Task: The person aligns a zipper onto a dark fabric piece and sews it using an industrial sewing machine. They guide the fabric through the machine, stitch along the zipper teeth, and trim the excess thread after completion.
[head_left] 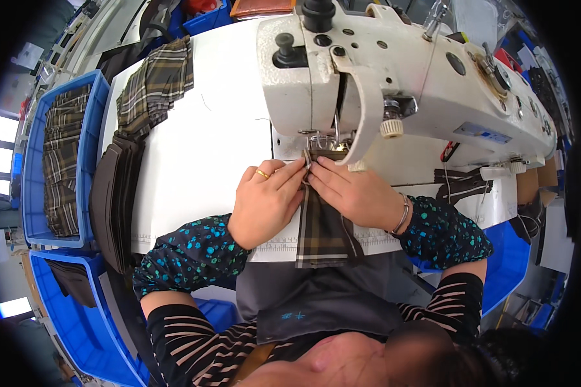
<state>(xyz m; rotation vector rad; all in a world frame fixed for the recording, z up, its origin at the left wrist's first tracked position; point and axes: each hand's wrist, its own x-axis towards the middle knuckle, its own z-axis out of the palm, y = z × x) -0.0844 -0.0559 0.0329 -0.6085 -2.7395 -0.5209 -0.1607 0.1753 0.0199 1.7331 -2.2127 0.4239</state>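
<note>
A white sewing machine [452,97] stands over the work, its presser foot [321,143] at a dark strip of fabric. My left hand [265,197] is closed on the folded edge of a brown plaid fabric piece [319,238], just in front of the foot. My right hand [355,193] presses the same piece from the other side, fingertips together at the fold, close to my left fingertips. The piece hangs down over the table's front edge, with a narrow dark strip along its right side.
A white table [213,148] carries plaid pieces [155,84] and dark stacked panels [113,200]. Left of it are a blue bin [87,168] of plaid fabric and a lower blue bin [110,335]. At right lie dark zippers [461,187] and red-black snips [449,149], above another blue bin [500,277].
</note>
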